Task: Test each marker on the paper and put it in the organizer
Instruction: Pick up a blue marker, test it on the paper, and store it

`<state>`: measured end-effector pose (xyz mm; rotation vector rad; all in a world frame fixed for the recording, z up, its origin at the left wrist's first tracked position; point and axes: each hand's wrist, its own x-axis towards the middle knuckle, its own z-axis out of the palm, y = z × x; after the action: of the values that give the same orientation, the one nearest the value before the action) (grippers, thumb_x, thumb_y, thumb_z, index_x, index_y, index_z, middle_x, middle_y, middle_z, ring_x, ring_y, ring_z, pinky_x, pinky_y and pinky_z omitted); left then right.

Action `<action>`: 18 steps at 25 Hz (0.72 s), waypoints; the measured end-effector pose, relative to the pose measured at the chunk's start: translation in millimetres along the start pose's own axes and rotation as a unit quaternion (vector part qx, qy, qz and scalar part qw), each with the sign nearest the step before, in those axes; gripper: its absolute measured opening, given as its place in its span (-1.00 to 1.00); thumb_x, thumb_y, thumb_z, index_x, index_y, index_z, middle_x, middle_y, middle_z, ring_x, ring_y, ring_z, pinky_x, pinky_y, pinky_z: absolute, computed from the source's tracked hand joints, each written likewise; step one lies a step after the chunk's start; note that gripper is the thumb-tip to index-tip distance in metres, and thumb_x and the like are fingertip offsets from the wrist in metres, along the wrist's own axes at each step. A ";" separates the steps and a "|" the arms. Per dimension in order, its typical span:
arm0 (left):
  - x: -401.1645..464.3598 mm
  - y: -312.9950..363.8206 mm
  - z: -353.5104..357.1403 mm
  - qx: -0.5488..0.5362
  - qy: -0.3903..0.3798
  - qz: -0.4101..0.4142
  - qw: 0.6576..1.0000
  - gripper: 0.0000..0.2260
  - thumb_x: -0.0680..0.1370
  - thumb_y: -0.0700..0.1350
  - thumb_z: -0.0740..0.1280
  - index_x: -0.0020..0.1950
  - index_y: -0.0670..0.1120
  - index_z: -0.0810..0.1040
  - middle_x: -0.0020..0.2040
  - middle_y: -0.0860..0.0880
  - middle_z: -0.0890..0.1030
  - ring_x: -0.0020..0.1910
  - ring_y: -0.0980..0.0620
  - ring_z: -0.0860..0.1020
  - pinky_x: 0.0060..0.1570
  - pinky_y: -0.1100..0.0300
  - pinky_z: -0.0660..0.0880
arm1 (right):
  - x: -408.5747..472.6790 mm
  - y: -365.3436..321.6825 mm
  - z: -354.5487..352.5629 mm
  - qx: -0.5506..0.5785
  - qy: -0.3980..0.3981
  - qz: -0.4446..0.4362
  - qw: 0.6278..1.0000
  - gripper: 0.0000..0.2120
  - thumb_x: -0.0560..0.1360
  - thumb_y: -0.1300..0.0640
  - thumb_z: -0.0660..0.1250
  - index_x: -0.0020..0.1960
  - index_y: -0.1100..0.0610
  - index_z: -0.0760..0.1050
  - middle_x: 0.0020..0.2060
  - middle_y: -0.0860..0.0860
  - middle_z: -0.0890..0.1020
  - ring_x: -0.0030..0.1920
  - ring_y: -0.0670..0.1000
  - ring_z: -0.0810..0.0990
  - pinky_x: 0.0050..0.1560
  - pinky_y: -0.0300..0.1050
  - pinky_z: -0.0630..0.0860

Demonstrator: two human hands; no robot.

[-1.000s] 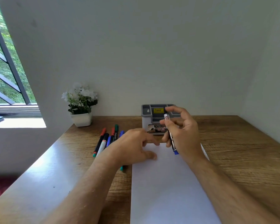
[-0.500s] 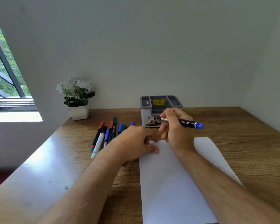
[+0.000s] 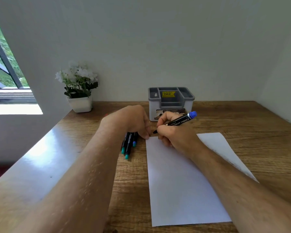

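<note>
The right hand (image 3: 176, 133) grips a marker (image 3: 178, 122), tip at the paper's (image 3: 183, 182) far edge. The left hand (image 3: 134, 120), fingers curled, presses the paper's corner.

The scene is viewed from head height, forward and down, with the table (image 3: 242, 118) seen close below.

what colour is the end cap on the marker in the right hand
Blue, on the black marker gripped by the right hand; head view.
</note>
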<state>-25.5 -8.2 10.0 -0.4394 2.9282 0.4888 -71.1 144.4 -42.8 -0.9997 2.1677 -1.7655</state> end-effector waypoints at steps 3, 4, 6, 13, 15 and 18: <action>1.3 -7.4 2.6 -0.033 -0.002 -0.001 0.999 -0.83 0.41 -0.10 0.53 -0.28 0.15 0.63 -0.22 0.21 0.60 -0.16 0.20 0.48 0.01 0.13 0.38 | 3.3 2.2 3.2 -0.096 0.017 0.001 0.995 -0.90 0.32 0.14 0.38 -0.30 0.16 0.52 -0.48 0.01 0.58 -0.44 -0.17 0.51 -0.39 -0.25 0.44; 0.8 -10.2 4.2 -0.045 0.006 0.001 0.999 -0.83 0.42 -0.09 0.52 -0.26 0.16 0.62 -0.22 0.21 0.60 -0.17 0.21 0.48 -0.02 0.15 0.36 | 5.3 2.8 4.2 -0.109 0.022 0.000 0.994 -0.83 0.28 0.08 0.37 -0.31 0.19 0.50 -0.50 -0.01 0.54 -0.45 -0.17 0.48 -0.42 -0.30 0.40; -2.1 -12.9 7.9 -0.048 0.028 -0.001 0.998 -0.88 0.45 -0.06 0.50 -0.19 0.18 0.64 -0.22 0.22 0.57 -0.20 0.21 0.46 -0.14 0.20 0.32 | 8.3 3.9 6.3 -0.126 0.022 -0.008 0.992 -0.75 0.26 0.03 0.34 -0.30 0.24 0.46 -0.51 -0.04 0.45 -0.48 -0.16 0.40 -0.51 -0.35 0.30; -5.6 -6.7 9.1 -0.043 0.053 -0.020 0.997 -0.87 0.44 -0.02 0.51 -0.23 0.17 0.61 -0.23 0.19 0.53 -0.24 0.18 0.43 -0.32 0.28 0.29 | 9.1 5.9 7.4 -0.168 0.008 -0.022 0.986 -0.81 0.37 0.08 0.38 -0.29 0.18 0.46 -0.45 -0.02 0.46 -0.43 -0.18 0.41 -0.49 -0.41 0.33; -5.4 -5.2 9.2 -0.043 0.050 -0.025 0.997 -0.89 0.44 -0.03 0.51 -0.20 0.16 0.63 -0.21 0.19 0.52 -0.24 0.18 0.42 -0.30 0.27 0.30 | 9.1 5.4 7.5 -0.179 0.003 -0.023 0.984 -0.80 0.38 0.07 0.38 -0.28 0.19 0.47 -0.44 -0.01 0.46 -0.42 -0.19 0.42 -0.48 -0.39 0.34; -6.5 -4.0 9.2 -0.041 0.046 -0.023 0.998 -0.90 0.42 -0.03 0.52 -0.17 0.16 0.64 -0.19 0.20 0.52 -0.24 0.19 0.42 -0.32 0.28 0.28 | 9.0 4.5 8.7 -0.193 -0.001 -0.021 0.981 -0.80 0.37 0.05 0.37 -0.29 0.17 0.47 -0.45 -0.03 0.47 -0.43 -0.20 0.42 -0.49 -0.30 0.29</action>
<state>-17.3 -7.0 1.4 -0.5537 2.9861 0.5985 -75.1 132.4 -47.0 -1.1303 2.5650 -1.3842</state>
